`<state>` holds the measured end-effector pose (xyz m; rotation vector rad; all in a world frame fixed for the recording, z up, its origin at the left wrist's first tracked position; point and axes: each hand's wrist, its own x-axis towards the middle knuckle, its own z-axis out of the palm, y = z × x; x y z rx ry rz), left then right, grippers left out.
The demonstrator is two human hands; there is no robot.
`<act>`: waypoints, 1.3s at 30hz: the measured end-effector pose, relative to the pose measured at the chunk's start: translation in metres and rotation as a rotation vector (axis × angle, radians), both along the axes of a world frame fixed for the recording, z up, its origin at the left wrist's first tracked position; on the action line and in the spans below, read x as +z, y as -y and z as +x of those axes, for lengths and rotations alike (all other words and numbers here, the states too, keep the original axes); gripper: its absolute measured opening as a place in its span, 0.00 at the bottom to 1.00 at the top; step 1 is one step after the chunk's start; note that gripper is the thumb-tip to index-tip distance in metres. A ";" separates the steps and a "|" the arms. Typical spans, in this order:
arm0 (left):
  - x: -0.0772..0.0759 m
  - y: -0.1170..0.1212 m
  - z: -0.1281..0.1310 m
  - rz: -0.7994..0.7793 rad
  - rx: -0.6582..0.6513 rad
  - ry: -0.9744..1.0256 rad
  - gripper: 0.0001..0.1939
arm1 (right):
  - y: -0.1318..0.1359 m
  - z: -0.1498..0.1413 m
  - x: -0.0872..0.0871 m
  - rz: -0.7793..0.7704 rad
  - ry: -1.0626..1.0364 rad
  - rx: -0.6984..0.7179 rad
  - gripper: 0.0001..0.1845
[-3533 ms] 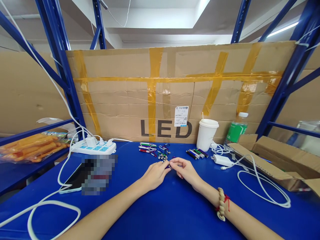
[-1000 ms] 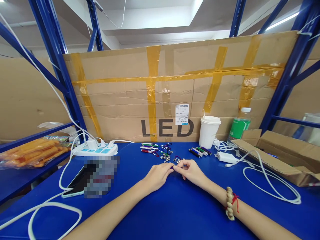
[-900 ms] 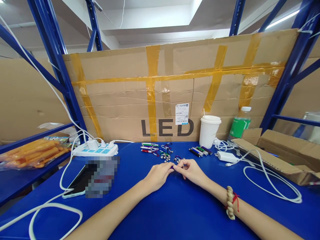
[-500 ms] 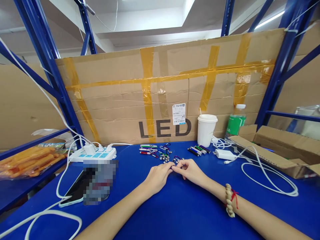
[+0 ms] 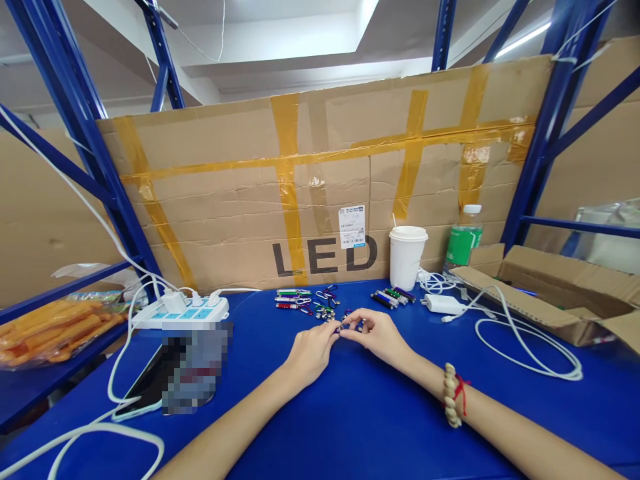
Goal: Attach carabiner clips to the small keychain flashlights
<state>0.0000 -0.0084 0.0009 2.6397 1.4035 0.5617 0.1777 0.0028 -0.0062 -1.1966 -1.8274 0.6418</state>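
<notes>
Thumb and forefinger of the right grip [image 5: 376, 335] have parted from the flat pinch seen half a second ago into a rounder loop, and a small shiny piece [image 5: 341, 329] now shows at the fingertips; the whole scene has also slid leftward in the view. Left grip [image 5: 310, 352] is clamped on that piece, thumb and forefinger together at its end; the right fingertips come right up to it from the other side, though I cannot tell whether they clamp it too. Both grips meet just above the tabletop [image 5: 340, 427], and the piece sits between them, near the middle of the view.

Just beyond the left fingers lies a scatter of small metal parts [image 5: 326, 313], some with green on them; behind these are coloured clips [image 5: 327, 292], and to their left a row of slim tubes [image 5: 287, 299] in green, silver and red; farther right, well apart from that row, short tubes [image 5: 385, 301] in black, blue, silver, green and purple lie side by side.

A lidded white cup [image 5: 409, 260] stands behind the short tubes; a bottle [image 5: 463, 245] with a green label is to its right, beside an open cardboard box [image 5: 543, 283]; a power strip [image 5: 193, 315] lies at the far left, near a phone [image 5: 153, 380].
</notes>
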 end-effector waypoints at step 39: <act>-0.005 0.001 -0.005 0.100 -0.251 0.068 0.12 | 0.003 0.005 -0.004 -0.028 -0.048 0.268 0.19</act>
